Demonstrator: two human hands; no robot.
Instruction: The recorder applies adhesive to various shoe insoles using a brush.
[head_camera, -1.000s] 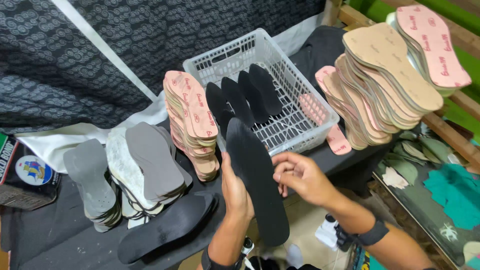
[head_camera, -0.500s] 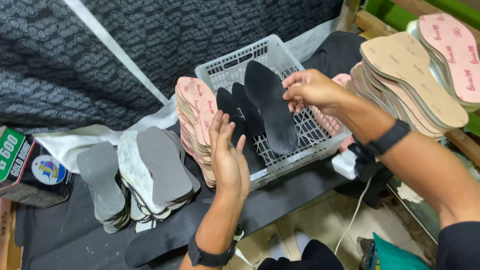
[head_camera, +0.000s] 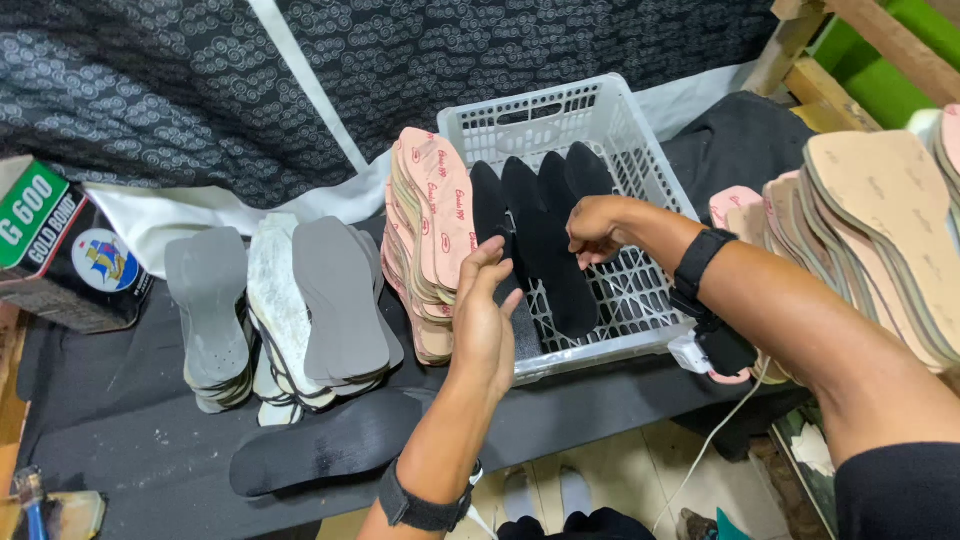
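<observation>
Nearest the person, at the near edge of the black cloth-covered table (head_camera: 120, 400), a single long black foam insole (head_camera: 325, 455) lies flat by itself. Just beyond it the left hand (head_camera: 487, 325) is raised with palm open and fingers straight, holding nothing, its fingertips close to the near left wall of the white plastic lattice basket (head_camera: 600, 110) and to the black insoles standing there. The right hand (head_camera: 597, 230) reaches across from the right side, a black band on its wrist, its fingers curled over the top edge of a black insole (head_camera: 560, 270) that leans inside the basket; the grip looks like a light pinch, though the fingertips are partly hidden. That insole rests in the near part of the basket, in front of a row of upright black insoles (head_camera: 530, 190). The step in hand appears to be setting this black insole into the basket beside the others. The next move would call for letting it settle against the row and freeing the fingers without tipping its neighbours. Left of the basket a stack of pink insoles (head_camera: 435, 220) leans against its wall, with piles of grey insoles (head_camera: 300, 300) further left. A tan and pink insole stack (head_camera: 880, 230) fills the right edge.
</observation>
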